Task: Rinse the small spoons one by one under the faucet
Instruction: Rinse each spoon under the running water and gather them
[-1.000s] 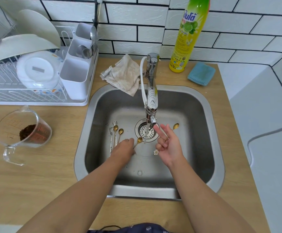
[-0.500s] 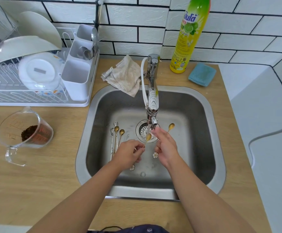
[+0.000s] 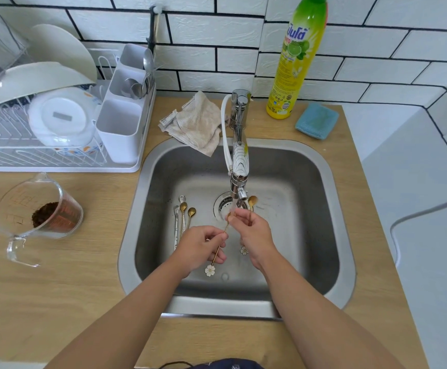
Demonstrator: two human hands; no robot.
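Two hands are over the sink [image 3: 323,169]. The left hand [image 3: 199,246] pinches a gold spoon [image 3: 221,242] with a flower end, its bowl up under the tap [image 3: 239,166]. The right hand [image 3: 254,233] rubs that bowl and holds a second spoon [image 3: 252,202]. More spoons [image 3: 183,217] lie in the sink.

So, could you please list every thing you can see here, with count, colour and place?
sink: one, steel, centre.
faucet: one, chrome, over the sink.
held spoons: two, gold with flower ends, under the faucet.
loose spoons: four, gold and silver, sink floor left.
cloth: one, beige, behind the sink.
soap bottle: one, yellow-green, by the wall.
sponge: one, blue, right of the bottle.
measuring cup: one, clear, counter left.
dish rack: one, white, far left.
left hand: grips one spoon.
right hand: grips the other.
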